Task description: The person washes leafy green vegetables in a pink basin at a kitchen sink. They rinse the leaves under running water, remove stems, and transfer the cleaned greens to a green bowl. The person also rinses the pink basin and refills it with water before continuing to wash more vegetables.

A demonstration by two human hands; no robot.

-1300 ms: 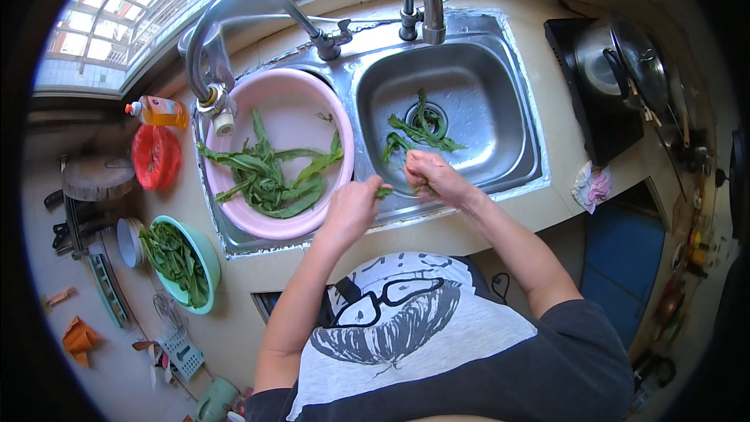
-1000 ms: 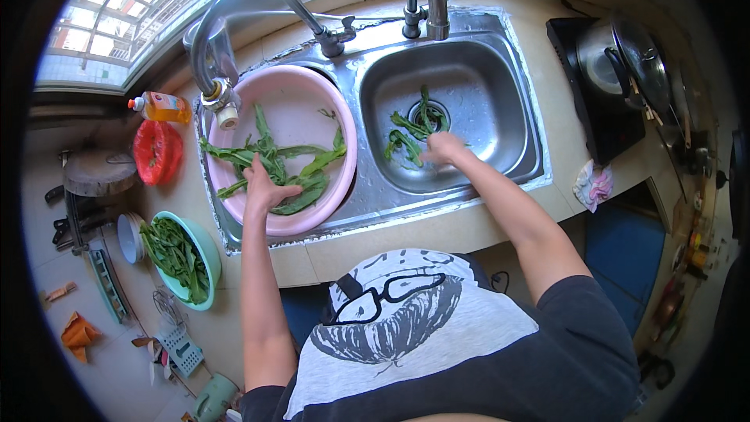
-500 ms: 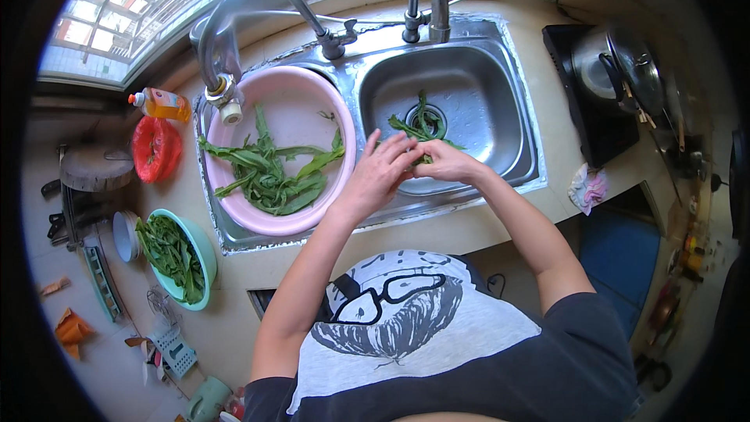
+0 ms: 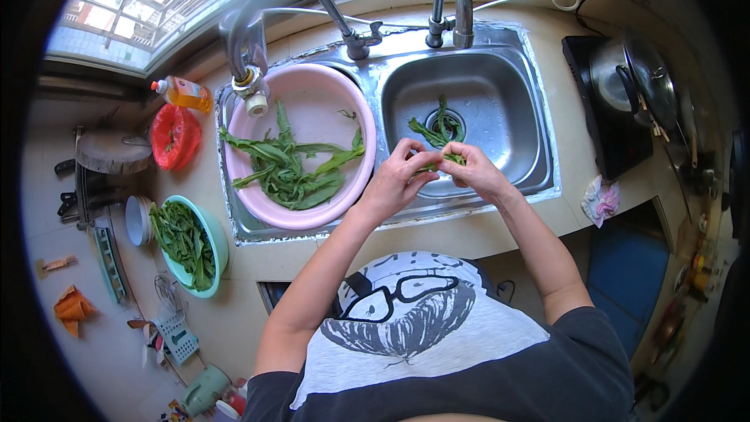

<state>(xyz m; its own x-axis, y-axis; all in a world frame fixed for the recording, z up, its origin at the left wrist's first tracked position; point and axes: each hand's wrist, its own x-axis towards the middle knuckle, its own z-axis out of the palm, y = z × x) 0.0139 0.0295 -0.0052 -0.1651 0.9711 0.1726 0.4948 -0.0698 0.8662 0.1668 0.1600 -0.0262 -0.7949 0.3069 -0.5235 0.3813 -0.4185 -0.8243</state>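
Over the near edge of the right sink bowl (image 4: 500,86), my left hand (image 4: 397,181) and my right hand (image 4: 478,174) meet with fingertips close together. Both pinch a piece of green leafy vegetable (image 4: 453,159), mostly hidden by the fingers. Just beyond them, more leaf scraps (image 4: 442,123) lie around the drain in the bowl. To the left of my hands, a pink basin (image 4: 368,141) sits over the left bowl, with long green leaves (image 4: 291,168) spread in it. Further left, a mint-green basin (image 4: 221,246) holds a heap of leaves (image 4: 181,241).
Two faucets arch over the sink, one spout (image 4: 254,101) hanging above the pink basin. An orange bottle (image 4: 186,94) and a red plastic bag (image 4: 175,137) stand at the left. To the right are a black cooktop (image 4: 605,129) with a lidded pot and a crumpled cloth (image 4: 600,200).
My left hand has gone from spread fingers to a pinch on the leaf. My right hand has shifted slightly right. The whole view has moved a little.
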